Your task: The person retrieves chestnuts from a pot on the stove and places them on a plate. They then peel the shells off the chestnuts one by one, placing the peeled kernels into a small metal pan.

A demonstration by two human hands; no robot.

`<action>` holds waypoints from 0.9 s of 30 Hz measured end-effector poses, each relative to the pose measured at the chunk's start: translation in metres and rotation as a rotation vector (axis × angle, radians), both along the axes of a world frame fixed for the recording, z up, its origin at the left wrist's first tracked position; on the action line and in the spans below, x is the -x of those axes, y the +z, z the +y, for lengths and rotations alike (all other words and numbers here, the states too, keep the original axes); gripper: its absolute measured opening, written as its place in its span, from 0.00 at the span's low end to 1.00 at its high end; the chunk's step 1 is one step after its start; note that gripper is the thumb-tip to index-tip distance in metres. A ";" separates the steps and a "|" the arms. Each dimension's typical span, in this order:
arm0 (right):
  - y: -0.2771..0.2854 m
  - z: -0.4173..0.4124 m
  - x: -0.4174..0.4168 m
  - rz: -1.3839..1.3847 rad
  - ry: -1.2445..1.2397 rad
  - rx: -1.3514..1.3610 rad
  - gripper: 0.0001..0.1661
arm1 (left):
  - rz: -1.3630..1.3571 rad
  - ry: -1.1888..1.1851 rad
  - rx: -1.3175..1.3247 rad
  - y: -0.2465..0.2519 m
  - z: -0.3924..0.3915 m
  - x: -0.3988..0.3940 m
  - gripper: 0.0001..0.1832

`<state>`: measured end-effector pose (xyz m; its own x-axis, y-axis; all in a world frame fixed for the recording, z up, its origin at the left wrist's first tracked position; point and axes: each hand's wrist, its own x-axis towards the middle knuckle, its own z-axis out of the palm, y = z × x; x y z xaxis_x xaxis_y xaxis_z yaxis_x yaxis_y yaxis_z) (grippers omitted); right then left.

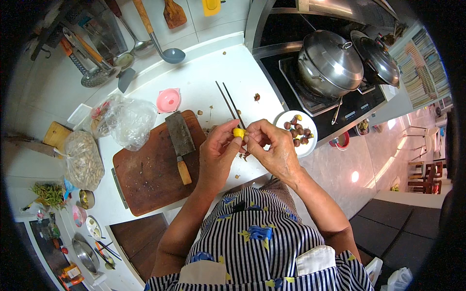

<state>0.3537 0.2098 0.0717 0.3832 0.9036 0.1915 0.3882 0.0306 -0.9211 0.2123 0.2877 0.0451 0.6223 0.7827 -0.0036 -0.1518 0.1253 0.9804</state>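
Between the fingertips of both hands is a small yellow peeled nut (239,133), perhaps a chestnut. My left hand (220,149) pinches it from the left, and my right hand (271,145) touches its right side with thumb and finger. Just right of my right hand, a white plate (312,127) holds several brown nuts, some showing yellow flesh. A pair of dark chopsticks (228,99) lies on the white countertop beyond the hands. Brown shell bits lie partly hidden beneath the hands, and another shell piece (257,97) lies farther back.
A cleaver (180,134) rests on a wooden cutting board (145,182) at left. Beyond are a pink dish (168,100), a clear plastic bag (133,122) and a bag of peanuts (83,160). A lidded steel pot (329,62) stands on the stove at back right.
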 end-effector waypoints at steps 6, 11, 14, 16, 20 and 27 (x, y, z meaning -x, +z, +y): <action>0.003 0.000 0.000 -0.030 -0.021 0.006 0.05 | -0.013 0.040 -0.068 -0.001 -0.004 -0.002 0.17; 0.003 0.000 0.001 0.002 -0.020 0.016 0.07 | 0.041 0.065 -0.111 -0.001 -0.006 -0.002 0.17; 0.002 0.000 0.001 0.062 0.015 0.015 0.07 | 0.047 0.104 -0.243 -0.002 -0.007 -0.003 0.17; 0.001 0.000 0.000 0.048 0.016 0.028 0.08 | 0.015 0.125 -0.320 -0.007 -0.007 -0.004 0.17; 0.000 0.002 0.001 0.015 -0.002 0.002 0.07 | 0.007 0.104 -0.259 -0.007 -0.008 -0.002 0.17; 0.004 0.002 0.011 -0.221 -0.046 -0.130 0.07 | -0.041 0.076 -0.049 0.000 -0.013 0.001 0.17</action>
<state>0.3427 0.2117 0.0760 0.3590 0.8487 0.3885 0.5832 0.1210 -0.8033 0.2108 0.2744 0.0446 0.5599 0.8264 0.0604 -0.1994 0.0636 0.9779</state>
